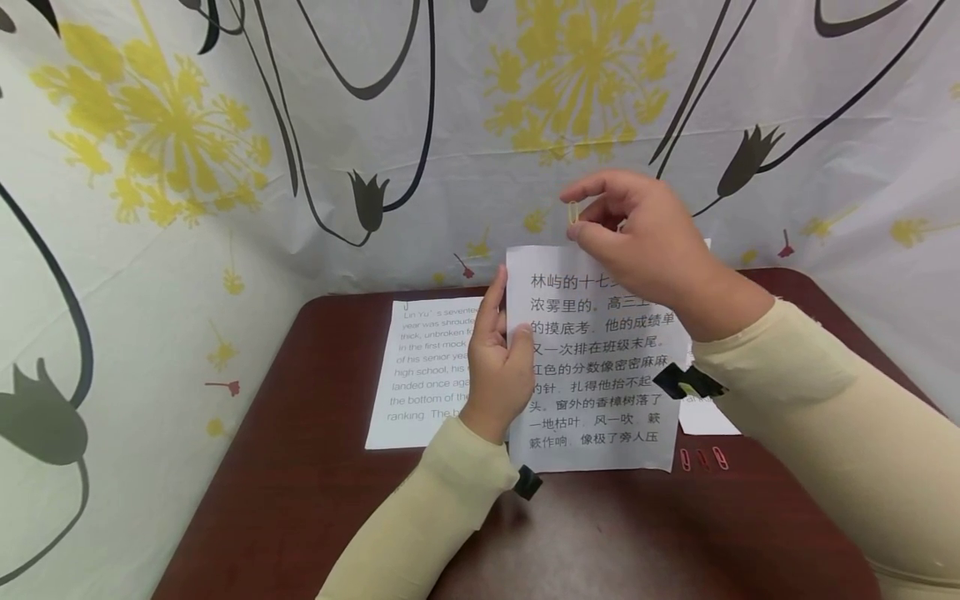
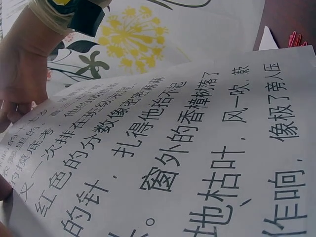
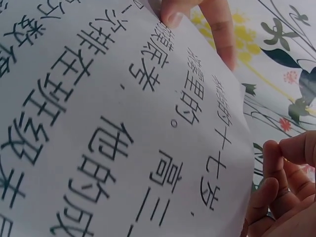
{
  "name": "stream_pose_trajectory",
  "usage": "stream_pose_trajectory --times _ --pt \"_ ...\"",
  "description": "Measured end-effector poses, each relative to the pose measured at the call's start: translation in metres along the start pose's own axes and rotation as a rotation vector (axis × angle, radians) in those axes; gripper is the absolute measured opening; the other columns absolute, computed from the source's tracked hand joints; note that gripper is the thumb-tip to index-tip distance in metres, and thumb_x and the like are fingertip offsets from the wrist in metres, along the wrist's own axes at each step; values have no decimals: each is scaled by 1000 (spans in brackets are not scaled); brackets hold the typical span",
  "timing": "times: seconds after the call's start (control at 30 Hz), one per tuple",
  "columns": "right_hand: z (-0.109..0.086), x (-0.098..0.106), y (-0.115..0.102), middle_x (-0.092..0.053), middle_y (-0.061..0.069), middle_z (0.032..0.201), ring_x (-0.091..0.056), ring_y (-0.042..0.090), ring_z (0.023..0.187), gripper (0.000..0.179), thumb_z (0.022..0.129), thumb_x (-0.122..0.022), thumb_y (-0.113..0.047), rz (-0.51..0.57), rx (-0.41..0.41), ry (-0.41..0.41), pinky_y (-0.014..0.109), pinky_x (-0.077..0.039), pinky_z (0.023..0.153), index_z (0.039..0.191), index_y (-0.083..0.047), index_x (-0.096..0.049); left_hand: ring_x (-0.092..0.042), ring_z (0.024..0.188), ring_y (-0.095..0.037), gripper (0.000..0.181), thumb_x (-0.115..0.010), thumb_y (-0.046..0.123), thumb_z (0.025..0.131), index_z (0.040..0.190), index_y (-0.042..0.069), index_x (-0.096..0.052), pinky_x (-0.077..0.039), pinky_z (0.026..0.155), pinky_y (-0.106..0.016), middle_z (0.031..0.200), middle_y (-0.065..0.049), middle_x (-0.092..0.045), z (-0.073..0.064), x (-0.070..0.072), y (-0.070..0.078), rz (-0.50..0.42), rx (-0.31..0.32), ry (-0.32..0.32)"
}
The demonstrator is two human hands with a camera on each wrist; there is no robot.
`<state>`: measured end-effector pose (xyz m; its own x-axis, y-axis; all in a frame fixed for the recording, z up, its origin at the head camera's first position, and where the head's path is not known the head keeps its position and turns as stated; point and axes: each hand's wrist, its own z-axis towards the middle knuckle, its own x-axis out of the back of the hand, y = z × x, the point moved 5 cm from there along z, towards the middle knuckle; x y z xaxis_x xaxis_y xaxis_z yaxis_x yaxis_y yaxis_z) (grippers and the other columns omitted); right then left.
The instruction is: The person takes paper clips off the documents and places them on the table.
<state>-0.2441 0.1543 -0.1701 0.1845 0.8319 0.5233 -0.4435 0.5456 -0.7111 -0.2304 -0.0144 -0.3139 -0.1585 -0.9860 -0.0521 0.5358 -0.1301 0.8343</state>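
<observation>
My left hand grips a white sheet printed with Chinese text by its left edge, thumb in front and fingers behind. The sheet stands up off the table, facing me. Just above its top edge, my right hand pinches a small yellow paper clip between thumb and fingers. In the right wrist view the left thumb presses on the printed side. The right hand shows there beside the paper's edge. Whether the clip touches the paper, I cannot tell.
A sheet with English text lies on the dark red table at left. Another sheet is partly hidden behind the held one and the right arm. Three red and pink paper clips lie at right. Patterned cloth hangs behind.
</observation>
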Motion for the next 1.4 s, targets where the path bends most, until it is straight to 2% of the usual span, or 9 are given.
stream_pose_trajectory --times 0.3,0.4,0.73,0.9,1.03,1.17,1.4 --pt "-6 20 10 -73 -8 82 -55 14 64 31 96 -69 -11 17 -65 36 25 -43 52 125 -19 -75 -79 96 -32 81 -43 -8 101 167 36 -26 -65 71 -37 130 -14 -73 0 1 -1 9 -7 14" --pt "-10 29 14 -73 -11 82 -51 13 59 31 96 -71 -12 18 -91 42 25 -40 48 125 -21 -75 -79 93 -31 81 -43 -8 102 167 37 -26 -63 65 -33 128 -13 -75 0 2 -1 18 -9 18" --pt "-24 53 34 -71 -14 80 -60 6 69 31 94 -74 -8 12 -95 24 19 -43 56 124 -15 -74 -79 89 -32 81 -43 -8 101 168 34 -27 -55 55 -27 125 -14 -75 1 3 -1 28 -3 29" --pt "-34 63 48 -71 -11 82 -61 6 70 32 94 -75 -5 37 -99 8 20 -42 56 124 -16 -73 -80 89 -30 80 -44 -7 101 167 35 -27 -56 55 -27 123 -15 -76 1 3 0 40 4 30" --pt "-43 69 58 -72 -5 86 -65 7 74 34 95 -76 -4 69 -96 -13 15 -49 65 126 -17 -73 -80 91 -30 81 -44 -7 102 167 36 -27 -58 57 -28 124 -15 -76 1 3 -1 37 2 26" --pt "-53 76 68 -73 -2 87 -67 8 75 36 94 -76 0 44 -55 -41 12 -52 71 127 -15 -74 -80 90 -31 80 -44 -7 102 167 35 -27 -57 56 -27 122 -15 -76 1 3 0 35 -1 28" --pt "-76 86 94 -74 0 86 -66 7 74 37 92 -75 6 16 -33 -74 12 -51 69 126 -9 -74 -80 92 -31 80 -43 -7 102 167 36 -27 -61 60 -29 122 -15 -76 1 3 1 29 1 24"
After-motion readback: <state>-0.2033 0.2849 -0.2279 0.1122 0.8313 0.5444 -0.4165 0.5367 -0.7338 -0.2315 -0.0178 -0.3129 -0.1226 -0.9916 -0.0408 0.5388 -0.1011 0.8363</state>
